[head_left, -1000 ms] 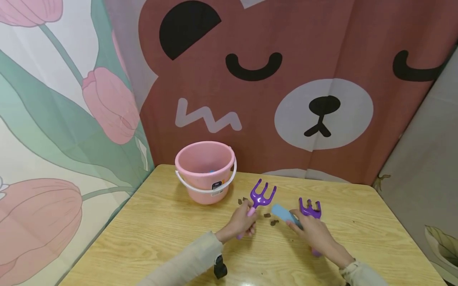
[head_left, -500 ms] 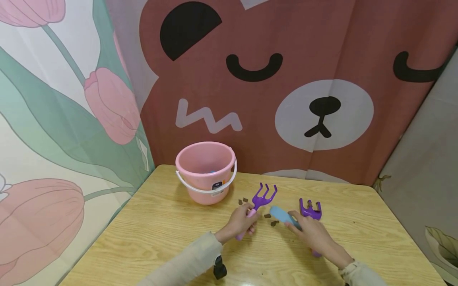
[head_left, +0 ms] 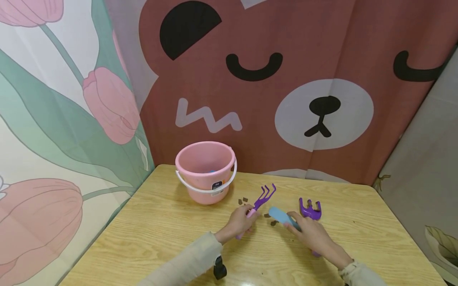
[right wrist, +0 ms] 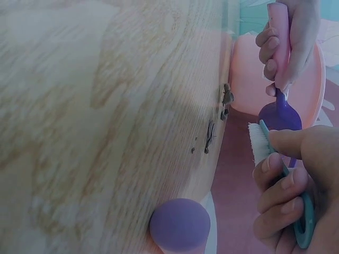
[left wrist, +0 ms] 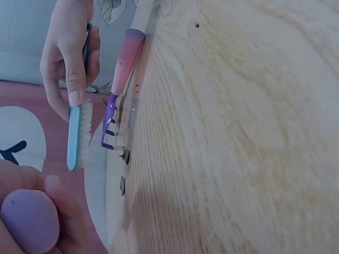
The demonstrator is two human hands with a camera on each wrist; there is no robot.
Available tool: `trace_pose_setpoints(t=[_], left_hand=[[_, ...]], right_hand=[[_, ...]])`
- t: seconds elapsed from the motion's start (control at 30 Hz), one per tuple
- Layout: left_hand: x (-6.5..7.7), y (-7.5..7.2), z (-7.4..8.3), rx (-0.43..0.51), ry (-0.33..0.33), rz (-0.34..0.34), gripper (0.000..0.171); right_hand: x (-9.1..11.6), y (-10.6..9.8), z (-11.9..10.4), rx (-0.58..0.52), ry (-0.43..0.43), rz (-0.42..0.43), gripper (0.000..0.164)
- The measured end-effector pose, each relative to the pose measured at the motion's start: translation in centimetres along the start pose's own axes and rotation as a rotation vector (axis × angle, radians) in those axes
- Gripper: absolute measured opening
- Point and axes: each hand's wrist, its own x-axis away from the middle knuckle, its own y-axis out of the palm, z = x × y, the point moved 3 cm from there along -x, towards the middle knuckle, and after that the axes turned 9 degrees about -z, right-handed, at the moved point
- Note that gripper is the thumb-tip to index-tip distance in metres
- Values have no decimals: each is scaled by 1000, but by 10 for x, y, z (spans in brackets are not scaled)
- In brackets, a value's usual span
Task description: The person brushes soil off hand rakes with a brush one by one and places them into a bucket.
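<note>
In the lower middle of the head view, the left hand [head_left: 239, 220] grips a purple three-tined hand rake [head_left: 258, 203] by its pink handle, with the tines pointing toward the upper right. Just right of it, the right hand [head_left: 312, 232] holds a light-blue brush [head_left: 281, 216], fingers and thumb closed around its handle. The left wrist view shows the brush's white bristles [left wrist: 86, 127] facing the wooden table [head_left: 161, 230], raised off its surface.

A second purple hand rake [head_left: 312, 212] lies on the table beyond the right hand, which partly covers it. Small brown bits [head_left: 274, 223] are scattered near the brush, and more brown pieces [head_left: 245, 199] sit near the pink bucket [head_left: 200, 182], left of centre. The bucket stands upright, its white handle [head_left: 200, 190] hanging down in front, with something blue [head_left: 212, 171] inside. A bear-print curtain [head_left: 257, 103] fills the upper part of the frame.
</note>
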Motion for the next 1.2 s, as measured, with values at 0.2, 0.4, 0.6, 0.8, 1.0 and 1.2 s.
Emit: trace_pose_setpoints(t=[0.2,0.4,0.6,0.8,1.0,1.2], left_hand=[[-2,0,-2,23,-33,-6,16],[-2,1,-2,46,-40,-16,13],[-1,1,-1,67,-47,-21,20],[-1,1,1,136,-44,-33,21],[-2,3,0,220,-29,-54,17],[-1,3,-1,168,-36,-74,20]], right_hand=[[0,0,0,-19,-1,-13,43],[0,2,1,-41,17,-29,42],[0,2,2,-46,10,-31,43],[-1,-1,0,-40,-1,-24,44],[-2,-4,-1,-34,-8,-27,45],[-2,-8,-3,-49,-43,-11,46]])
